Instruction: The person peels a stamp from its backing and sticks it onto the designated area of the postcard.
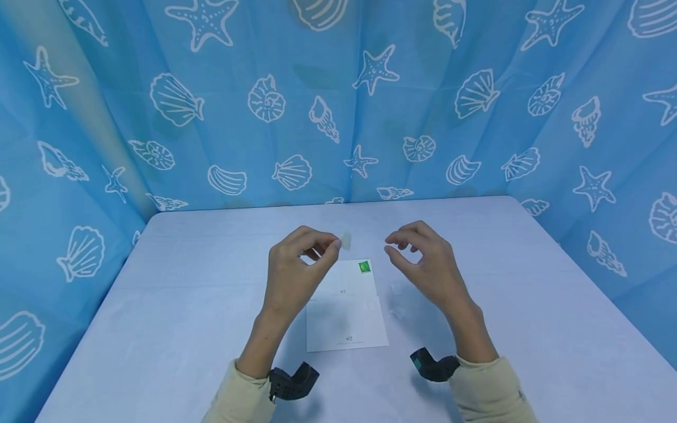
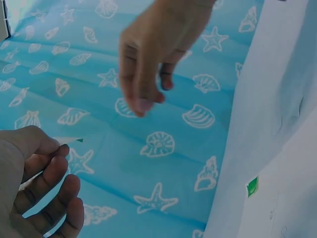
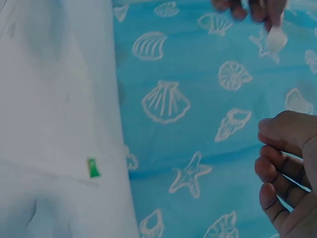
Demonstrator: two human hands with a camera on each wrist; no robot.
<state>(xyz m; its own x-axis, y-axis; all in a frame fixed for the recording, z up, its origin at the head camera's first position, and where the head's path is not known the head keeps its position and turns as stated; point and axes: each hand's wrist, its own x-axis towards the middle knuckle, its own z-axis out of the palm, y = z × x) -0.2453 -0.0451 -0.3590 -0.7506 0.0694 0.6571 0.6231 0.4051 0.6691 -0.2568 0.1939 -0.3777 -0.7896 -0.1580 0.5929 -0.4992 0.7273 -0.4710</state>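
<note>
My left hand (image 1: 298, 267) pinches a small pale stamp (image 1: 346, 240) between thumb and forefinger, raised above the table. In the left wrist view the stamp (image 2: 69, 140) shows a white face and a green tip; the right wrist view shows its whitish side (image 3: 276, 39). My right hand (image 1: 425, 261) hovers to the right with bent, parted fingers and nothing between them. Below the hands lie two white postcards, the near one (image 1: 346, 323) in front of the far one (image 1: 338, 282). A green stamp (image 1: 364, 267) sits at the far card's top right corner.
Small clear plastic pieces (image 1: 396, 302) lie on the white-covered table (image 1: 201, 294), right of the cards. A blue curtain (image 1: 338, 88) with shell patterns hangs behind the table and along both sides.
</note>
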